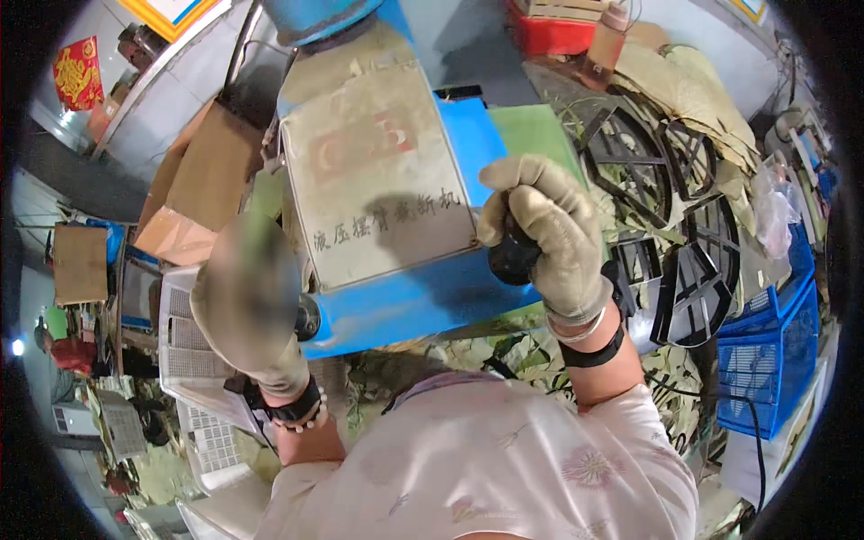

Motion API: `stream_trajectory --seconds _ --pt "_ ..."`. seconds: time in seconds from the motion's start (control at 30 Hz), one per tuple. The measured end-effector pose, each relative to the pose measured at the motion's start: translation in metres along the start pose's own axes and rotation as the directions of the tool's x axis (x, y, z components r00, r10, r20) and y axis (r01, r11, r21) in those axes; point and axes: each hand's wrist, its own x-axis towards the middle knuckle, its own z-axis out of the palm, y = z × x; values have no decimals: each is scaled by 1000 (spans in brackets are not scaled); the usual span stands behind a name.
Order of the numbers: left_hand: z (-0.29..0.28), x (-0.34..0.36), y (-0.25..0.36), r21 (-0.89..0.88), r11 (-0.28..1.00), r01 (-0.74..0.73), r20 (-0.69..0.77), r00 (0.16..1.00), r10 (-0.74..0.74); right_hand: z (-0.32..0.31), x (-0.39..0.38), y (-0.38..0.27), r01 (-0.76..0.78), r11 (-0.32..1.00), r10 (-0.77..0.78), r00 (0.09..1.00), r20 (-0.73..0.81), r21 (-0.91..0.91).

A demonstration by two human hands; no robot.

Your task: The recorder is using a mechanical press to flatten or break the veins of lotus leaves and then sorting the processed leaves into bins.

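A blue machine head with a dusty beige top panel [378,171] fills the middle, its blue front edge [396,310] nearest me. My right hand [553,229], in a pale work glove, has its fingers curled round a black knob [513,256] at the machine's right side. On the left side, my gloved left hand [256,324] is beside a second black knob [308,317]. A blurred patch covers most of that hand, so its fingers and its grip cannot be made out.
Black metal frame-shaped cutting dies [697,270] lie at the right among greenish sheet scraps [670,378]. Blue plastic baskets [751,369] stand farther right. On the left are white plastic crates [184,328] and a cardboard box [202,175]. A bottle [605,45] stands at the back right.
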Motion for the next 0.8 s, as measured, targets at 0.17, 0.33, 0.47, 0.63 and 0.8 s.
stream_trajectory --seconds 0.17,0.33,0.47,0.63,0.8 --pt "12 -9 1 -22 982 -187 -35 982 186 -24 3 15 37 999 -35 999 37 -34" --pt "9 -12 16 -410 855 317 104 948 -301 -29 1 24 77 997 -76 996 46 -9" --pt "15 -9 35 -405 816 412 58 902 -427 -30 -5 28 28 1000 -28 999 33 12" --pt "1 -12 30 139 990 -25 118 993 9 -26 -11 26 65 993 -59 996 63 -101" --pt "2 -13 17 -392 824 409 61 905 -421 0 -7 18 142 915 -177 982 -60 -378"
